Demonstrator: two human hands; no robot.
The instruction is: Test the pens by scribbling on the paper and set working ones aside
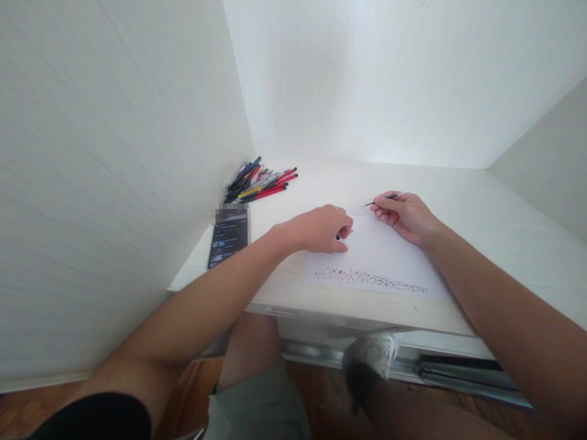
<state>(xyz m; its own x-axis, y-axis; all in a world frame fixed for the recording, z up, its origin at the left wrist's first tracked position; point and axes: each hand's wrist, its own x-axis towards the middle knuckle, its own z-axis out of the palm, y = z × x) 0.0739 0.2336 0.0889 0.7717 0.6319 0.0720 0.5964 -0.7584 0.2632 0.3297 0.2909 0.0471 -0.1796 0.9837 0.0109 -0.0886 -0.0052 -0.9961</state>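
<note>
My right hand [408, 215] pinches a thin black pen [389, 196], its narrow tip pointing left over the top edge of a white sheet of paper [385, 253]. Faint small writing lies on the paper below that tip. Over the sheet's left side is my left hand [321, 229], with its fingers curled round a small pen part [338, 236]. Only a black end and a pale tip of that part show; my fingers hide the rest. Many small black and red marks run along the sheet's near edge.
A pile of pens [261, 183], mostly black, red and clear, lies at the back left against the side wall. Beside my left forearm rests a phone [229, 235] with its screen lit. White panels enclose the desk [477, 201]; my legs are under its front edge.
</note>
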